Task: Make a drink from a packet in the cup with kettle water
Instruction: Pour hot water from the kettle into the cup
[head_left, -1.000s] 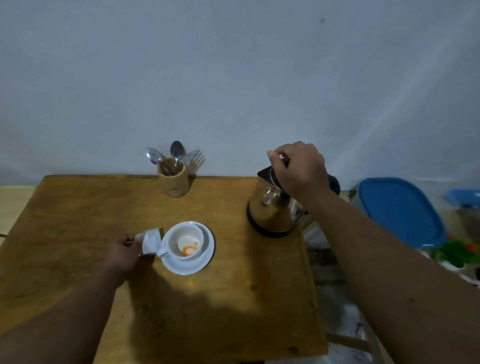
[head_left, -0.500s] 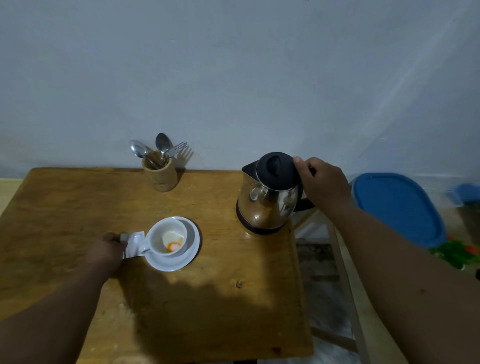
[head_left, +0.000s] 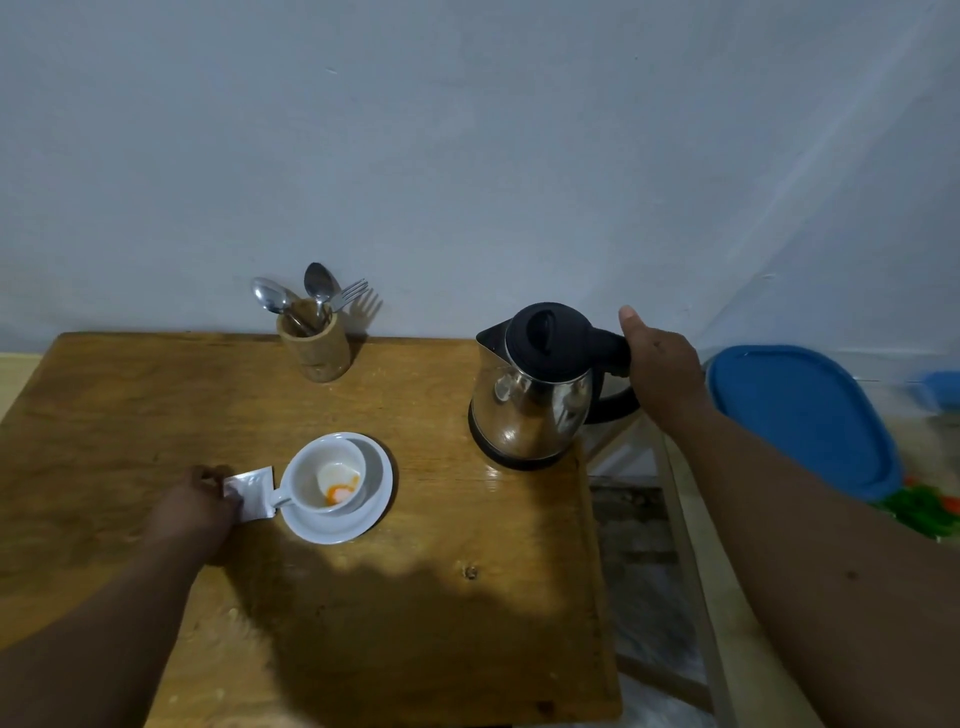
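My right hand (head_left: 660, 374) has moved from lid to kettle (head_left: 535, 384) handle, gripping it; left hand (head_left: 200, 506) pinches the packet (head_left: 252, 491). Pouring follows.

The bench (head_left: 156, 405) is showing warm brown wood grain, and the kettle (head_left: 535, 395) is gleaming silver under a black lid. The white cup (head_left: 324, 475), holding white and orange powder, is sitting on a white saucer (head_left: 363, 514) beside a silvery-white packet (head_left: 252, 491).
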